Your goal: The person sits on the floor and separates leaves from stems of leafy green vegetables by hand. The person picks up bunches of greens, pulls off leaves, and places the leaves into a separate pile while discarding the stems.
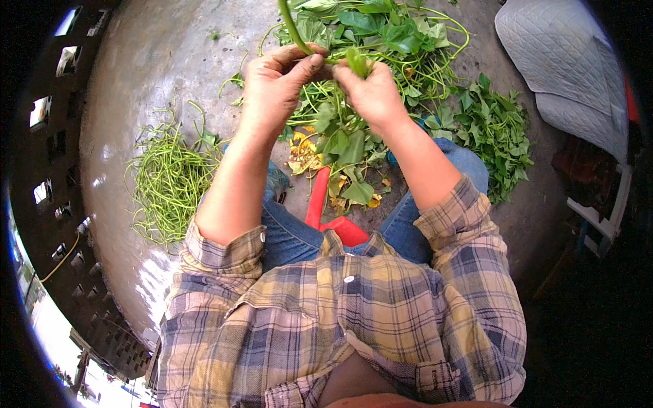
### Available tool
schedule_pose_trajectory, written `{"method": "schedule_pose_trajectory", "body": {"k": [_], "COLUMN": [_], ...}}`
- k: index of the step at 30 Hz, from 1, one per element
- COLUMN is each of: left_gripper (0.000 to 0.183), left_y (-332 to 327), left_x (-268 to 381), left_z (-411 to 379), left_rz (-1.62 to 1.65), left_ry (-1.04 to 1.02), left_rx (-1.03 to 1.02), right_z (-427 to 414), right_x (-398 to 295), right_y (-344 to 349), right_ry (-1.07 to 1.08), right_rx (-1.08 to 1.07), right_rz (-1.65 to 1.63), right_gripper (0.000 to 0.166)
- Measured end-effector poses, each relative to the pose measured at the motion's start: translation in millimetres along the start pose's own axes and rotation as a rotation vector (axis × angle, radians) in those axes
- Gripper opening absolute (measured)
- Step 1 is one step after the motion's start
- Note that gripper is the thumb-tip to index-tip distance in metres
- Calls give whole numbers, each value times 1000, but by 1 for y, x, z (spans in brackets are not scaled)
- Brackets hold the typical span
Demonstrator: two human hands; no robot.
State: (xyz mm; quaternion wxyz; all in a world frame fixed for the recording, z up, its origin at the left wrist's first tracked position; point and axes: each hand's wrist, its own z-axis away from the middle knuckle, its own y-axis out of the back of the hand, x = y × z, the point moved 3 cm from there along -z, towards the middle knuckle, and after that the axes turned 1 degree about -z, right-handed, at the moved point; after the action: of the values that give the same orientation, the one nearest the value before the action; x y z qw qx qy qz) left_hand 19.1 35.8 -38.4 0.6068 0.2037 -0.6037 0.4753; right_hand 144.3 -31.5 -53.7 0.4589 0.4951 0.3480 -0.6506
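Note:
My left hand [278, 84] pinches a green vine stem [294, 28] between thumb and fingers near the top centre. Close to its right, my right hand [370, 94] grips a green stem piece, slightly blurred, with part of it sticking up past the fingers. Leaves [349, 145] hang below the hands. Behind them a large heap of leafy vines [403, 33] lies on the floor. A pile of thin green stalks [171, 178] rests at the left, and a pile of green leaves [497, 137] at the right.
A red plastic object [319, 196] stands between my knees, beside yellowed leaves [304, 153] on the concrete floor [132, 76]. A grey quilted cover [566, 61] lies over something at the upper right. A wall of openwork blocks [56, 143] runs along the left.

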Motion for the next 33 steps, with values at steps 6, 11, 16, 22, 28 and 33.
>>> {"method": "schedule_pose_trajectory", "body": {"k": [6, 11, 16, 22, 28, 33], "left_gripper": [19, 17, 15, 20, 21, 22], "left_y": [0, 8, 29, 27, 28, 27], "left_x": [-5, 9, 11, 8, 5, 4], "left_z": [-1, -4, -6, -6, -7, -8], "left_rz": [0, 43, 141, 137, 112, 135], "left_ry": [-25, -95, -133, -89, -73, -81], "left_rx": [40, 170, 245, 193, 190, 175], "right_z": [1, -17, -12, 22, 64, 129], "right_x": [-9, 10, -14, -53, -89, -118], "right_y": [1, 38, 77, 125, 240, 335], "right_ry": [-117, -202, -124, 145, 405, -248], "right_rx": [70, 396, 232, 388, 756, 1227], "right_rz": [-178, -1, -210, 108, 979, 1574], "right_gripper": [13, 10, 11, 14, 23, 42]}}
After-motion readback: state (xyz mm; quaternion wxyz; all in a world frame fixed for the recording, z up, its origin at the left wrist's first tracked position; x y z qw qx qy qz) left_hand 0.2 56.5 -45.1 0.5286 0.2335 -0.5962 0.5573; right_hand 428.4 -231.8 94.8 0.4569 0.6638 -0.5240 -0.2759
